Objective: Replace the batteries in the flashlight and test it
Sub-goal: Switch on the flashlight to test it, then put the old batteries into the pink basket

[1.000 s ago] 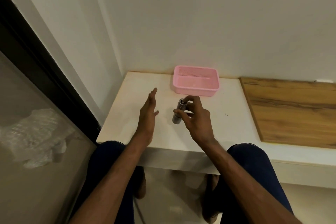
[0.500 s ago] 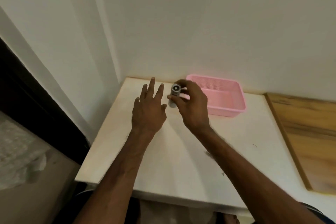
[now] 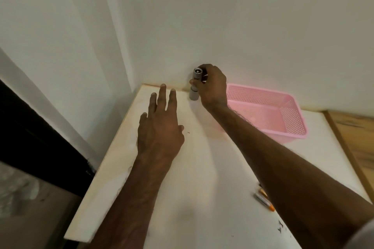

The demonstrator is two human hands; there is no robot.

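No lettering, label or number is legible on anything here.

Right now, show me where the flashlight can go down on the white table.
The widest bare patch of the white table lies between the two forearms, below the left hand. A narrower strip runs along the table's left edge. Crowded at the back, where the right hand holds the flashlight beside the pink basket, and near the batteries.
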